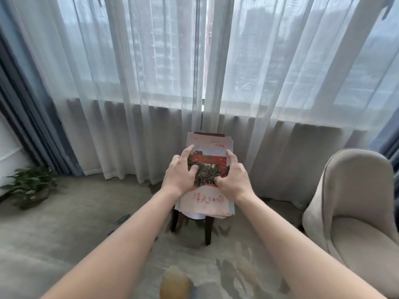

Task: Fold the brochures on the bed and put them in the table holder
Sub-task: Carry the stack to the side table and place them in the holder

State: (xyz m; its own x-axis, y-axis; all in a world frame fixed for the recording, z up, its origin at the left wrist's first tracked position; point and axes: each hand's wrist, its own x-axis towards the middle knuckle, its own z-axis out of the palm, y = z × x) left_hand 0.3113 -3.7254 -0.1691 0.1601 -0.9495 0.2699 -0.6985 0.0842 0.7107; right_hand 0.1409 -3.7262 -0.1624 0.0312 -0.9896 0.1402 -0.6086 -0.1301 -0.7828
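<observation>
Soft daylight through sheer curtains [151, 83]; edges warped, slight blur.

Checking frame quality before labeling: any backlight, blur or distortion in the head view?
Head view: strong backlight through the sheer curtains; wide-angle bending at the edges, armchair stretched; brochures and both hands fairly sharp, small print unreadable; a tan blob at the bottom is out of focus.

I see open carpet [71, 229] at 7-9 o'clock of the table; armchair [354, 216] blocks 3 o'clock, curtain [151, 126] close behind at 12.
</observation>
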